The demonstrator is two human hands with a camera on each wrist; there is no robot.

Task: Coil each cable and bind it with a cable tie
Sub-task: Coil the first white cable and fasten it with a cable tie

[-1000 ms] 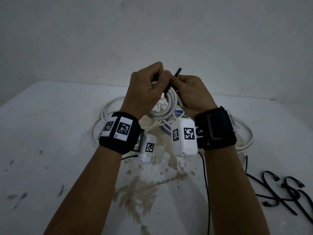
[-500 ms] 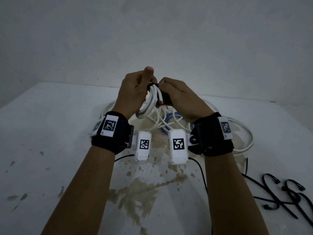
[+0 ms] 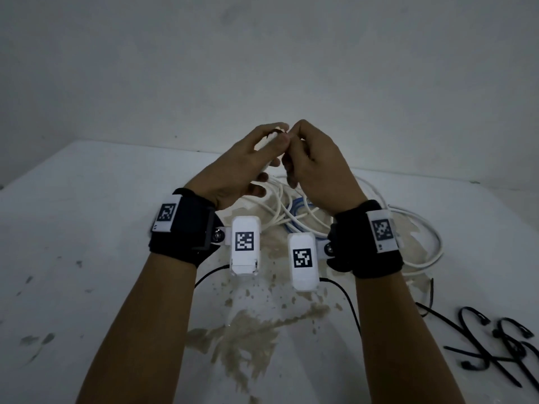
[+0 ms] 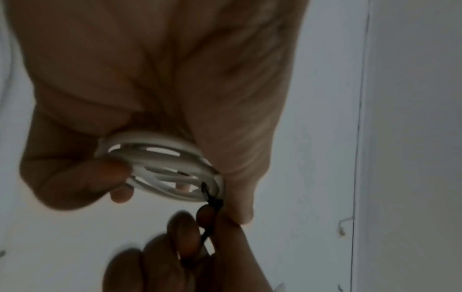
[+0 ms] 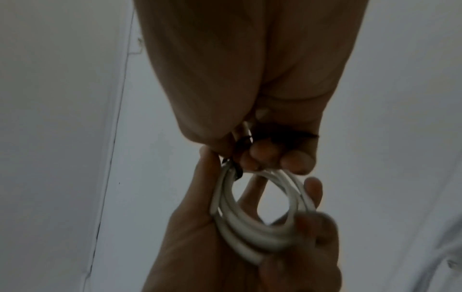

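Between the hands, the white coil [image 5: 252, 223] is gripped by the left hand [image 3: 242, 167]; the black cable tie [image 4: 212, 199] (its tail toward the right hand [image 3: 315, 173]) is pinched there.

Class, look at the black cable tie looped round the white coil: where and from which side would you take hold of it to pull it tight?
Grip the free tail of the cable tie, not the loop, pinching it from the right side as the right hand does. The tail sticks out clear of the white coil, which the left hand steadies.
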